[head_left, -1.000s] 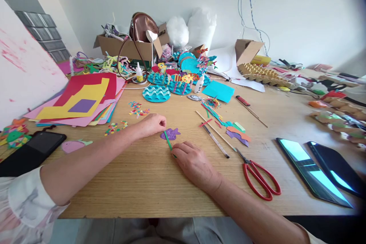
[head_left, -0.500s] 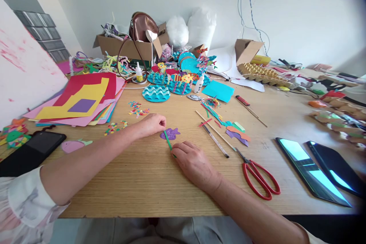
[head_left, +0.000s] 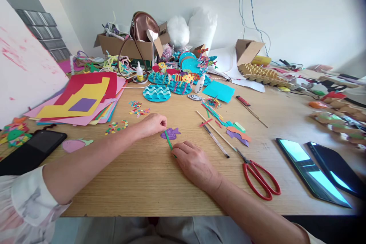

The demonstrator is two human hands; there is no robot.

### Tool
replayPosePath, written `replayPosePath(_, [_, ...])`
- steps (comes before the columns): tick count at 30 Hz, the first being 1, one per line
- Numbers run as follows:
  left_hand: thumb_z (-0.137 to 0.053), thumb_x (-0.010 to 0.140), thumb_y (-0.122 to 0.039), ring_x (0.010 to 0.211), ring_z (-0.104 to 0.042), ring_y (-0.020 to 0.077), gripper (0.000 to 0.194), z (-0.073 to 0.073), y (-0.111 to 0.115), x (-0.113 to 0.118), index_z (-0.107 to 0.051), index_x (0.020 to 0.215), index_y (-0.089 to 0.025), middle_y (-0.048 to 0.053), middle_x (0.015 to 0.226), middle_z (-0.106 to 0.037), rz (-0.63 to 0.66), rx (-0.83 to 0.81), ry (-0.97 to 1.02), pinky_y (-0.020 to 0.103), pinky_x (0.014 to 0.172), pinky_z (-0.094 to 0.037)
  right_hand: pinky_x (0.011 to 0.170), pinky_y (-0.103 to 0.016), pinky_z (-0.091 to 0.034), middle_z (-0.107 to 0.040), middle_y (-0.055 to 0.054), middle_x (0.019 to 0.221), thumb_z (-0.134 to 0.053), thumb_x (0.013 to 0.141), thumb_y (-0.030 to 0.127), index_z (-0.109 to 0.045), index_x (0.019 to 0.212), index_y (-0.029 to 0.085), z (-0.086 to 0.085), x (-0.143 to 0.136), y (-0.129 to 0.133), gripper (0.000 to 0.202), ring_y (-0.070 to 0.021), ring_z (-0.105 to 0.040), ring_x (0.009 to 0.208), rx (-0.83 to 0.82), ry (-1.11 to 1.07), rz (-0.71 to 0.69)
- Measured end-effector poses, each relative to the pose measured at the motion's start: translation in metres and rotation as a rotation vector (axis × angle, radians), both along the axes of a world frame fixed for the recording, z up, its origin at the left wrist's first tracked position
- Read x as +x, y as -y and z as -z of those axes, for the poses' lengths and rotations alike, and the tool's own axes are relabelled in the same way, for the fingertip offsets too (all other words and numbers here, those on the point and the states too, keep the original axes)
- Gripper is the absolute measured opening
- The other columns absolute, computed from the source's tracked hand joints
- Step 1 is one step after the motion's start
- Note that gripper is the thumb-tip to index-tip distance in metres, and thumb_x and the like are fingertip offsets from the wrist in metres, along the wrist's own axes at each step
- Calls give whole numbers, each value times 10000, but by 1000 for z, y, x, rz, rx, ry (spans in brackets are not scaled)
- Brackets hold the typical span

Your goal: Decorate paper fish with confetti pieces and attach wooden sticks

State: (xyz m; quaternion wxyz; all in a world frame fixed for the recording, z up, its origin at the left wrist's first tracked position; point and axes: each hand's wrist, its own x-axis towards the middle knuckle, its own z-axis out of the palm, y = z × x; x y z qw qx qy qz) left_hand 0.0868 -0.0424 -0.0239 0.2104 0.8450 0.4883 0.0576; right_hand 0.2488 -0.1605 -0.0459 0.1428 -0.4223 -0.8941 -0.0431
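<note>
A narrow green paper strip (head_left: 168, 140) runs slantwise between my two hands, lying across the head end of a purple paper fish (head_left: 173, 134). My left hand (head_left: 153, 124) is closed in a pinch at the strip's upper end. Its lower end is under the curled fingers of my right hand (head_left: 193, 162), which rests on the table. To the right lie a pen (head_left: 215, 140), a thin wooden stick (head_left: 215, 129) and red-handled scissors (head_left: 257, 175). Small confetti-like paper bits (head_left: 116, 126) are scattered near my left forearm.
A stack of coloured paper (head_left: 77, 95) lies at the left, with a phone (head_left: 37, 146) and a pink paper fish (head_left: 74, 145) nearer. Blue wave-decorated discs (head_left: 156, 93) and glue bottles (head_left: 200, 83) stand toward the back. Two more dark screens (head_left: 311, 171) lie at right.
The whole view has shifted very slightly. Both hands keep their hold on the green strip, and nothing else has visibly moved.
</note>
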Motion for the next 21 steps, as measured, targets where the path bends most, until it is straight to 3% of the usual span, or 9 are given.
replayPosePath(7, [-556,702,-172,620,-544,122,72,-1,0,1,-625,687,-159,-14,657,-624,-3,17,-25,208,524,-322,702,-258,-443,-625,-50,853,-411,864,134,-595,775,163,1,-1,0,207,-158,-528,773,-6,-12,1])
replayPosePath(12, [-565,705,-149,648,-544,108,74,-4,3,3,-603,768,-158,-19,716,-628,7,27,-29,189,534,-336,708,-275,-433,-606,-54,815,-431,866,292,-588,757,161,-7,-4,6,231,-165,-522,772,-68,-38,2])
replayPosePath(16, [-569,711,-161,642,-541,110,36,-4,2,3,-603,723,-161,-18,695,-623,33,29,-46,190,531,-334,692,-283,-421,-598,-58,798,-428,851,393,-578,726,164,-17,1,14,301,-169,-528,752,-91,-35,-38])
replayPosePath(18, [-568,708,-153,662,-547,114,45,-3,1,3,-609,725,-160,-10,718,-632,40,35,-53,192,544,-339,696,-271,-410,-604,-59,802,-392,874,332,-582,730,166,-24,12,14,290,-158,-541,757,-83,-40,29])
replayPosePath(21, [-560,716,-162,684,-554,121,59,-4,1,3,-619,712,-163,-3,727,-638,55,41,-69,200,564,-342,643,-253,-388,-619,-52,819,-377,872,224,-590,763,177,-36,39,4,244,-151,-563,763,-72,-16,346])
